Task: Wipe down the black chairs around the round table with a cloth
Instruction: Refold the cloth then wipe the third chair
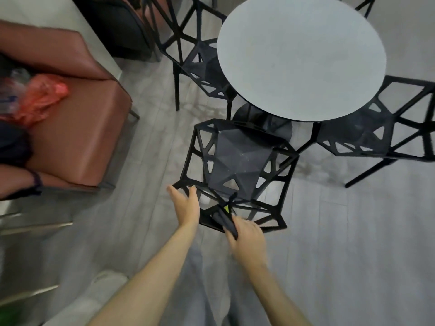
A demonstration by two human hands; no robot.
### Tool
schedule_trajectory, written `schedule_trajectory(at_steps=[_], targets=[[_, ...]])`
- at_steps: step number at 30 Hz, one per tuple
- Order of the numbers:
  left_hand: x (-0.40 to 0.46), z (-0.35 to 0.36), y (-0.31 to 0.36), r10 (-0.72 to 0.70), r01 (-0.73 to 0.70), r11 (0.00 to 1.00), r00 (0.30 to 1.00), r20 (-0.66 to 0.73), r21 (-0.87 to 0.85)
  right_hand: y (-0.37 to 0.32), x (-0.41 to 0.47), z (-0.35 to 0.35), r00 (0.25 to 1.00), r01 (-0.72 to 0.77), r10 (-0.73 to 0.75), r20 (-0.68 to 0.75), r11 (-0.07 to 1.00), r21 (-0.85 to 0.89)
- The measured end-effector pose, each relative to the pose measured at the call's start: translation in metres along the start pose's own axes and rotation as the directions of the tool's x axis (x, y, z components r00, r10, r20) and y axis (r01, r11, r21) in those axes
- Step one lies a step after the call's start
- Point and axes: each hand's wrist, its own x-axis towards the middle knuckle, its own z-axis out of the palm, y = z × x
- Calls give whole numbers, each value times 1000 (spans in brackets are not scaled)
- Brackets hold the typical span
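Left hand [186,205] grips the backrest edge of the chair [237,158] at frame centre. Right hand [246,238] holds a dark cloth [226,220] against the backrest. Round tabletop [301,57] upper right.

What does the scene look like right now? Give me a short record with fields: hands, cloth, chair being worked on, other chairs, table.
left hand: left hand grips the back frame of the nearest chair
right hand: right hand holds the dark cloth against that chair's back frame
nearest chair: black, lattice frame, pulled out from the round table
other chairs: left chair and right chair, both partly tucked under the table
table: round, pale top
nearby: brown seat with a red bag on it
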Motion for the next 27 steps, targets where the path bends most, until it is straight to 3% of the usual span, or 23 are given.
schedule_trajectory(at_steps=[3,4,6,8,14,16,18,21,24,27], targets=[[-8,13,-10,73,-68,994,996,-60,82,57,4,-22,985,132,-129,114,991,-16],[-10,17,-13,97,-86,989,992,-86,119,77,7,-32,989,89,-88,121,996,-10],[-11,24,-18,150,-120,974,977,-152,190,120,14,-51,985,-146,143,98,989,22],[-8,30,-21,186,-133,963,957,-222,234,152,17,-61,921,-386,376,99,914,124],[-2,34,-31,247,-166,946,924,-291,278,122,-15,-49,874,-449,485,-19,822,350],[-3,34,-31,262,-177,943,917,-300,283,113,-16,-51,905,-393,423,-43,870,298],[-6,36,-28,284,-194,937,907,-310,292,100,-11,-55,975,-214,221,-24,962,173],[-9,36,-26,298,-191,926,899,-321,325,60,-8,-40,984,52,-69,163,993,105],[-10,36,-23,240,-145,950,907,-346,277,34,-2,-30,961,104,-128,246,988,111],[-16,43,-21,175,-104,974,911,-373,203,66,21,-41,938,104,-114,328,993,50]])
